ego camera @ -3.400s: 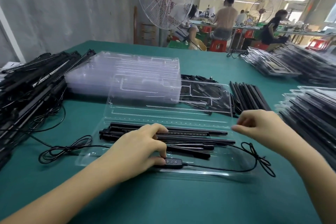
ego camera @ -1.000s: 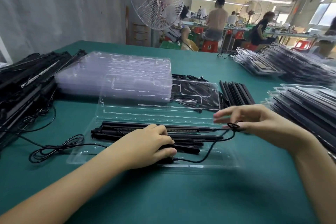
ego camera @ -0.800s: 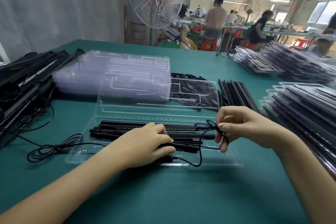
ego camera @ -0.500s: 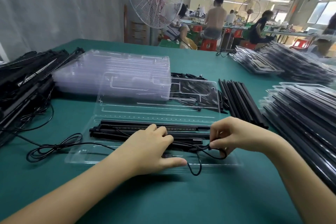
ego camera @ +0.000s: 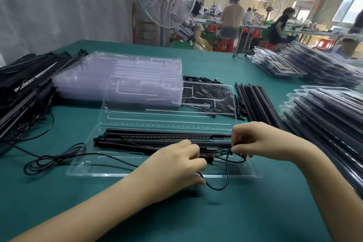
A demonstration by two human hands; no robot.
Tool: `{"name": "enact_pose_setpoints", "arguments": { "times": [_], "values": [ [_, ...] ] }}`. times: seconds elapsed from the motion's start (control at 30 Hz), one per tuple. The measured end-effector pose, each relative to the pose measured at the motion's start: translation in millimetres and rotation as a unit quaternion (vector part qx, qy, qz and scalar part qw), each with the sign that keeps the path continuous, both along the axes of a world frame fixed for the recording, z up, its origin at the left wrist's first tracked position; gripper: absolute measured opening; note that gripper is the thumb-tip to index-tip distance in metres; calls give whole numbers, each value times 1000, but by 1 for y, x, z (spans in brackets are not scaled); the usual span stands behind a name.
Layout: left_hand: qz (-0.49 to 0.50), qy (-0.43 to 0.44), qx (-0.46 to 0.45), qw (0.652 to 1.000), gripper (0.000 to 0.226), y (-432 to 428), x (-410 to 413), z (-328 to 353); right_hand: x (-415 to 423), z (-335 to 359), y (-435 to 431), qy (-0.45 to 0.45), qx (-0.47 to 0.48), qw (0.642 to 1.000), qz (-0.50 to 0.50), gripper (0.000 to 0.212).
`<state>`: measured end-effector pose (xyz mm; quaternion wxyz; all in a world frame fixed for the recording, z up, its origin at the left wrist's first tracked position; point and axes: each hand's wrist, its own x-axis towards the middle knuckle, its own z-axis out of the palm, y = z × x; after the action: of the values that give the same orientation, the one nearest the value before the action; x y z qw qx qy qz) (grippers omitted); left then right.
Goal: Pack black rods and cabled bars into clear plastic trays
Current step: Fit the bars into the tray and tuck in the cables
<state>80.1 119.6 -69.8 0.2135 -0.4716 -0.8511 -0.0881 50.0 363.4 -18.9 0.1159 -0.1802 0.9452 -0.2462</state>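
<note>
Head view: right hand point(ego camera: 261, 143), grip tight on cable point(ego camera: 226, 173); left hand point(ego camera: 176, 165), grip around mostly hidden controller point(ego camera: 208, 160).

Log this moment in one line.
phase: stowing cable | left hand: grips cable at clear tray front | right hand: pinches cable loop | black rods: in tray, lid open

Factory floor — workers point(ego camera: 229, 23) at benches point(ego camera: 322, 33), stacked trays point(ego camera: 117, 82)
</note>
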Motion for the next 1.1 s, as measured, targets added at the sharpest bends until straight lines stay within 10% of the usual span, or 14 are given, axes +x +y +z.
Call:
{"name": "enact_pose_setpoints", "arguments": {
  "times": [0.5,1.1],
  "values": [
    [101,-327,134,930,16,27,-20,-4,1,12,28,-111,-186,972,-90,16],
    [70,-254,2,965,31,26,-38,-1,0,8,15,36,-99,993,-52,15]
  ]
}}
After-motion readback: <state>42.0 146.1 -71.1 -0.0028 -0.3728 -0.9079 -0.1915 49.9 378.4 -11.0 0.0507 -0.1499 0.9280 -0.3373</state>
